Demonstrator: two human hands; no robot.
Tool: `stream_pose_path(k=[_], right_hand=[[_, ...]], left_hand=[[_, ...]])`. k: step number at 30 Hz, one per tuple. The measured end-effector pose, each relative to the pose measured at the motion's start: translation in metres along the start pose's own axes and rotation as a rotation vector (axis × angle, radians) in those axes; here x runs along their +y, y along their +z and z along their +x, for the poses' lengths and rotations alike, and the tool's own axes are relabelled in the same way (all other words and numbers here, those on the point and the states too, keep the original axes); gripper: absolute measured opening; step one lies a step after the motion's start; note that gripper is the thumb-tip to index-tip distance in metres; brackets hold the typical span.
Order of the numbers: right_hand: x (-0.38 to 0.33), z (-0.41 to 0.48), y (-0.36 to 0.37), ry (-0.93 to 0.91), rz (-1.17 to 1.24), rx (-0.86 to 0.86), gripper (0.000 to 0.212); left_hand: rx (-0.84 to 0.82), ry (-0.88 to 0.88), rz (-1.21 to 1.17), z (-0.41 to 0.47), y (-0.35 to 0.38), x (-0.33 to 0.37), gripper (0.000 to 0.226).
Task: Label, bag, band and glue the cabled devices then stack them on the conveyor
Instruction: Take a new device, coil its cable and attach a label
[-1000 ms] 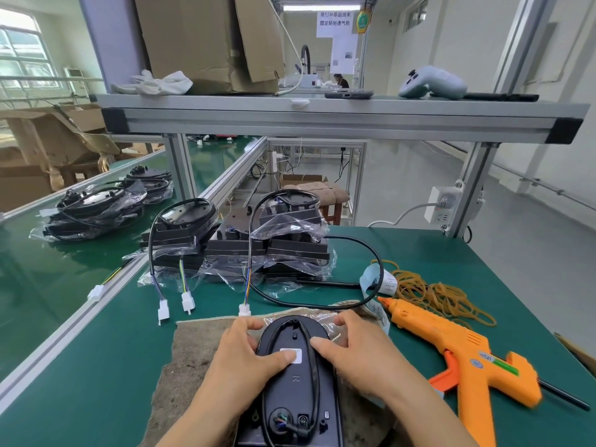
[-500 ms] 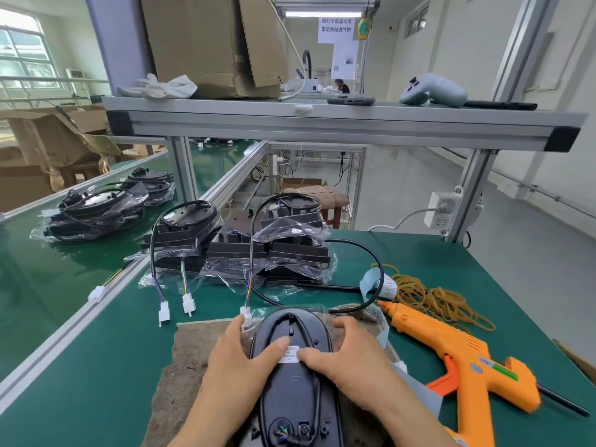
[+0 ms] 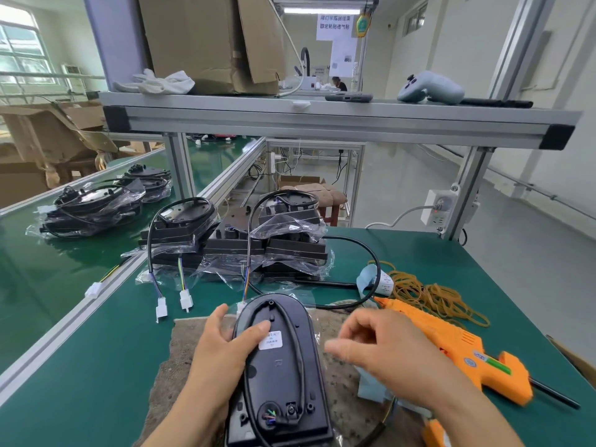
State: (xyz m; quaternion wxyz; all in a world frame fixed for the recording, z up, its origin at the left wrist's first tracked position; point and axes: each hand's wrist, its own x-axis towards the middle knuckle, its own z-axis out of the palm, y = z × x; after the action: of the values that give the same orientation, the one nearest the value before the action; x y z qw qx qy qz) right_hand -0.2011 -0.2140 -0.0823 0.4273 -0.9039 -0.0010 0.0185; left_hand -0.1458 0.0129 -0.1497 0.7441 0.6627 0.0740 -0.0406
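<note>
Device (image 3: pixel 280 359) lies flat on brown mat (image 3: pixel 180 366), near centre of table, back side up, cable looped round its rim. White label (image 3: pixel 271 340) stuck on its middle. Left hand (image 3: pixel 222 346) grasps device's left edge, thumb pressed on top beside label. Right hand (image 3: pixel 377 346) hovers just right of device, blurred, fingers loosely curled, holding nothing. Glue gun (image 3: pixel 451 346) lies right of mat; rubber bands (image 3: pixel 432 298) beyond it. Bagged units (image 3: pixel 258 246) stacked beyond mat; bagged piles (image 3: pixel 93 208) on conveyor (image 3: pixel 48 285) at left.

Head-worn wide-angle view, taken from above.
Looked forward and down, close over the near desk (image 3: pixel 96 366), faced along the conveyor (image 3: pixel 48 285) at left and under the shelf (image 3: pixel 322 121) ahead.
</note>
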Motion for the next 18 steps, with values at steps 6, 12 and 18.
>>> stream_pose_path(k=[6, 12, 18], right_hand=[[0.005, 0.004, 0.017, 0.111, -0.006, -0.015, 0.049], [0.018, 0.023, 0.012, 0.085, -0.104, 0.31, 0.029], [0.057, 0.037, -0.01, 0.343, -0.529, 0.061, 0.04]], left_hand=[[-0.027, -0.013, -0.04, 0.012, 0.0, 0.006, 0.087], [-0.026, 0.031, -0.019, 0.017, 0.0, 0.015, 0.085], [0.002, 0.022, -0.052, 0.018, -0.014, 0.011, 0.084]])
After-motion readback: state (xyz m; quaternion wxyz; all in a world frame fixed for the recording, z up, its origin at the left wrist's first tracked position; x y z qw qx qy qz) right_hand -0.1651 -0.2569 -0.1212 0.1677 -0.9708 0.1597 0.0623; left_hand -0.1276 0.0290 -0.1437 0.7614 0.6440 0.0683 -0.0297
